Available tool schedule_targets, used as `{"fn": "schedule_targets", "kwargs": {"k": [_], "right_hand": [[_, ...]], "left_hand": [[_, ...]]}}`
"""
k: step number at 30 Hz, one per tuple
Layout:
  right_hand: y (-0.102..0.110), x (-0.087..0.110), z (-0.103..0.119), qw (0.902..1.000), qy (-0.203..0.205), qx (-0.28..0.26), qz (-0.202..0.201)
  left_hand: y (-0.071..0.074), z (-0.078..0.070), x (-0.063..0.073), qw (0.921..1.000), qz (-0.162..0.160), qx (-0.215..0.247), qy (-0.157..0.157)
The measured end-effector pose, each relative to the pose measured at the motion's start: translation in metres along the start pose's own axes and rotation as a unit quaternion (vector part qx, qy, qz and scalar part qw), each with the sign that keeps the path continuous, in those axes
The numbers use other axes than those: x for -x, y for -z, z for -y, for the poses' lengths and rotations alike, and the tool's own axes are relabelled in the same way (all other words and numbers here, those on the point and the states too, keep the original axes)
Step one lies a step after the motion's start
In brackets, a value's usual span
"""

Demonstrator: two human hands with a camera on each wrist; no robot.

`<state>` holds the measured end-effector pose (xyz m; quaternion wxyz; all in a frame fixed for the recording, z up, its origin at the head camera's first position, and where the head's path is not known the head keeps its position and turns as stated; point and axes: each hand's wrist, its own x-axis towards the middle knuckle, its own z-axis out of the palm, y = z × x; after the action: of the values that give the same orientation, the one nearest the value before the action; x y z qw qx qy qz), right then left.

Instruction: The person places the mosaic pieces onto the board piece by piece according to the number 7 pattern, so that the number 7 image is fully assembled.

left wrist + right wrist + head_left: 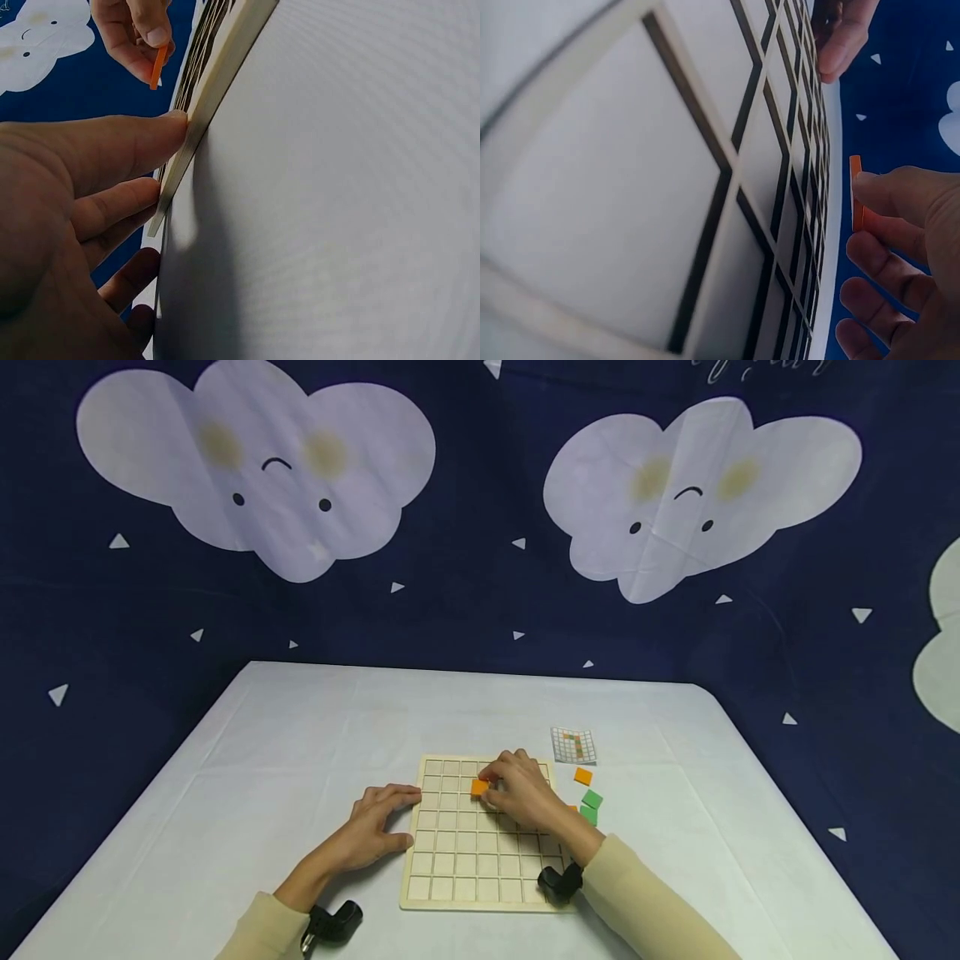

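A person's right hand (525, 792) pinches a thin orange square tile (479, 787) between thumb and fingertips above the far half of a pale wooden gridded board (443, 864) on a white-covered counter (300, 718). Gripped at one side and held roughly parallel to the board, the tile seems carried so its opposite edge stays free and visible. The left hand (369, 828), fingers extended and grasping nothing, touches the board's left edge, apparently to steady it. Just off the board's right edge, two green square tiles (592, 798) and a loose orange tile (582, 776) lie probably for easy reach; beyond its far right corner, a white grid-printed card (573, 746) sits seemingly for viewing past the arm.
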<state>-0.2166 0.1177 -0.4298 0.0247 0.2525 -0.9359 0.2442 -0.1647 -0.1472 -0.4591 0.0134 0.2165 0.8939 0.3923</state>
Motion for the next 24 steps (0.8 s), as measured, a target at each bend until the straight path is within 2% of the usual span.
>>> {"fn": "schedule_targets", "kwargs": {"k": [3, 10, 24], "right_hand": [[-0.001, -0.003, 0.0, 1.0, 0.0, 0.002, 0.003], [-0.004, -0.009, 0.0, 0.9998, -0.001, -0.003, 0.02], [-0.011, -0.019, 0.0, 0.9996, 0.004, 0.01, 0.025]], "left_hand": [[0.0, 0.0, 0.0, 1.0, 0.002, -0.003, -0.001], [0.0, 0.001, -0.002, 0.9995, 0.014, 0.001, 0.028], [0.0, 0.001, -0.002, 0.9997, 0.012, 0.005, 0.023]]}}
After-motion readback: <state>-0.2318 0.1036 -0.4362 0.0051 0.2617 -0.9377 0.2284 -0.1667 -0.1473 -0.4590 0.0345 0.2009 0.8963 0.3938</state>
